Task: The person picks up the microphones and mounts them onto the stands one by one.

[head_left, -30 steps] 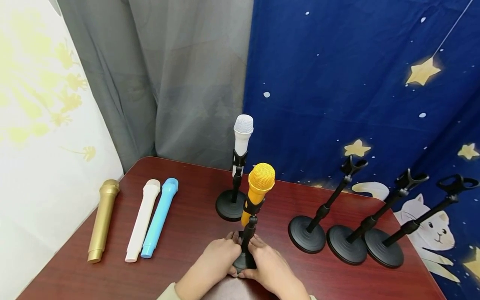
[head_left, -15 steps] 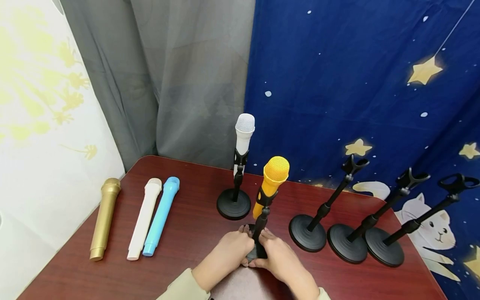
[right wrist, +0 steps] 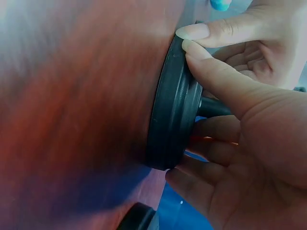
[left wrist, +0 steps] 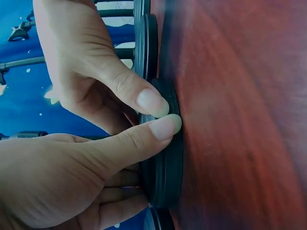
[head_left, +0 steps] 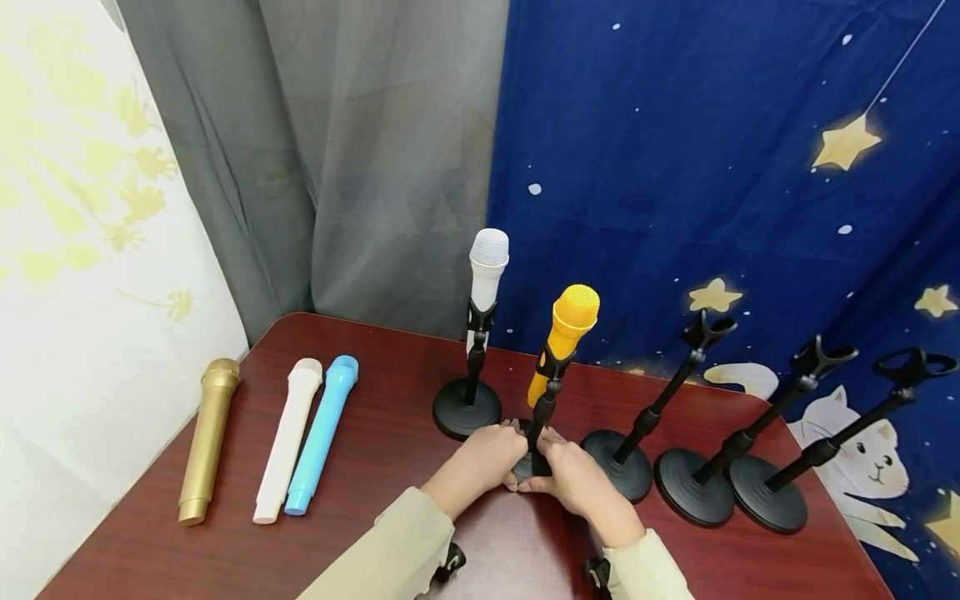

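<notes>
The left hand (head_left: 486,460) and right hand (head_left: 581,479) curl snugly round the base (right wrist: 170,115) of the yellow mic (head_left: 567,329) stand (head_left: 545,408), between the standing white mic (head_left: 487,277) and a bare stand (head_left: 647,422), seemingly setting it in place, so next they likely need to let go gently.

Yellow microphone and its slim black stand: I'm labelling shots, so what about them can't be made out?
Head view: the left hand and right hand cover much of the round black base.
Head view: the forked black clip hides part of the yellow microphone.
Right wrist view: the black pole disappears behind the right hand.
Wrist views: that microphone unseen, past the edge or behind hands.
</notes>
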The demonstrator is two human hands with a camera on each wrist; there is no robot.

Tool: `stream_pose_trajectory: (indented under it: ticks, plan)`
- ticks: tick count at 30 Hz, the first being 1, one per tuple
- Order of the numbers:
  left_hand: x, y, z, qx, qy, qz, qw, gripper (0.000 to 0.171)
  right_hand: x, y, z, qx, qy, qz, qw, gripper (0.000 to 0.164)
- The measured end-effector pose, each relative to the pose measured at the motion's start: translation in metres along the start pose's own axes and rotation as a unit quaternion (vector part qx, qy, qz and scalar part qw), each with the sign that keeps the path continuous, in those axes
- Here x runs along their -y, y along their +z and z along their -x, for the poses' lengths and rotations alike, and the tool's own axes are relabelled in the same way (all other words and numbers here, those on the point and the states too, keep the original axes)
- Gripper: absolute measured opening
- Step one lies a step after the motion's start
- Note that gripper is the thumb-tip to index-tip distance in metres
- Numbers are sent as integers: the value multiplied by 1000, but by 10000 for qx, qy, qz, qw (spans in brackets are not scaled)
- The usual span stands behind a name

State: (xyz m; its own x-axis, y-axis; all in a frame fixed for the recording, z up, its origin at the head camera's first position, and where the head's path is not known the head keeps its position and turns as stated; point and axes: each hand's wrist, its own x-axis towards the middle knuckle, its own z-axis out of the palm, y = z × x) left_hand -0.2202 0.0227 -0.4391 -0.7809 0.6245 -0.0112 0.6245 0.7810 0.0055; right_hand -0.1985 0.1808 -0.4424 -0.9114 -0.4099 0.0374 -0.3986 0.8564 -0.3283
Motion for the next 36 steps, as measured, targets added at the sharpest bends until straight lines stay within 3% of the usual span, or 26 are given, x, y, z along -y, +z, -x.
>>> stream_pose_trajectory:
  ticks: [7, 15, 24, 30, 33, 36]
  plan:
    - [1, -7, -22, 253, -189, -11, 9995, 51, -13, -7, -16, 152, 126, -177, 9996, 64]
    - [12, -9, -44, 578, -442, 241, 9971, 49, -21, -9, -36, 476, 464, -230, 9975, 70]
    - [21, -11, -58, 586, -529, 410, 9960, 48, -37, -12, -48, 423, 406, -405, 9975, 72]
    - [18, -7, -54, 545, -677, 373, 9955, 56, -43, -10, -46, 290, 505, -657, 9961, 75]
    - [15, -3, -47, 352, -734, 328, 9961, 59, -45, -7, -43, 102, 514, -709, 9961, 77]
    - [16, 0, -30, 11, -697, 432, 9966, 57, -41, -4, -39, -182, 593, -783, 9950, 81]
